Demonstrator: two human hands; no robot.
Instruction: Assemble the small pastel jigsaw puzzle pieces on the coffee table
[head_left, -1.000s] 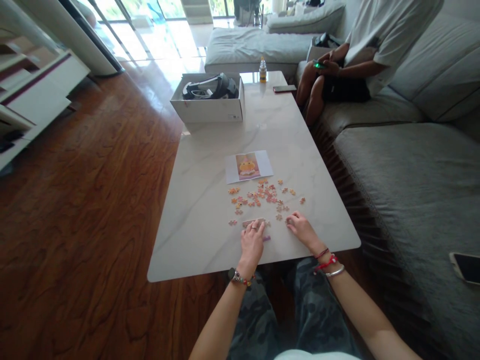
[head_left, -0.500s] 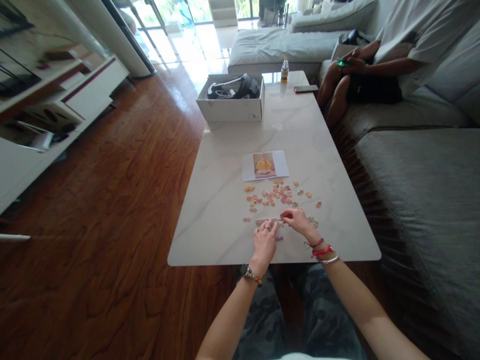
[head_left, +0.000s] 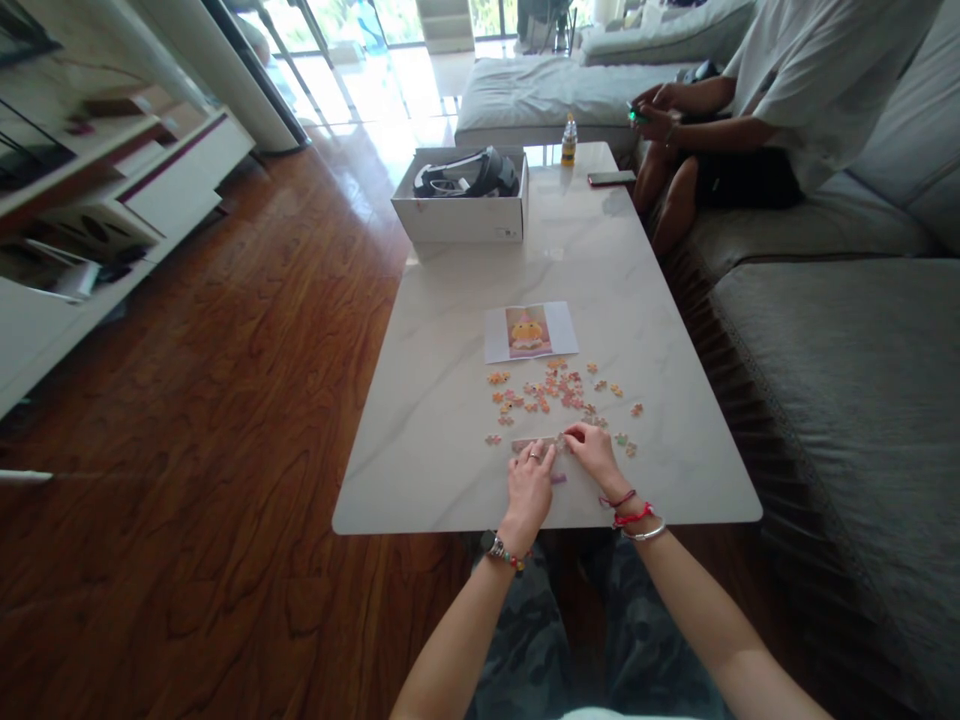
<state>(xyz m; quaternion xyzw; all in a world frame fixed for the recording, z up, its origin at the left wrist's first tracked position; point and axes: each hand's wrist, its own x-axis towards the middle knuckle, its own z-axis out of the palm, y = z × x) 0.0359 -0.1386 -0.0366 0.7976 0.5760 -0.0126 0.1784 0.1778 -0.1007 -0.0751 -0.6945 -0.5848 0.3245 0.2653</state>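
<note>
Jigsaw strip, lying close to the table's near edge, and the left hand rests flat across it, grasping nothing, probably to steady it! A purple piece peeks out beside that hand. Over at the strip's right end, the right hand has fingertips drawn together; whether they pinch a piece, I can't tell. Beyond, loose puzzle pieces scatter within easy reach, then the picture sheet, likely turned for viewing. A white box fills the far-left corner.

Dark watch, beaded bracelet, ringed left hand, red cord bracelets, silver bangle, camouflage legwear
</note>
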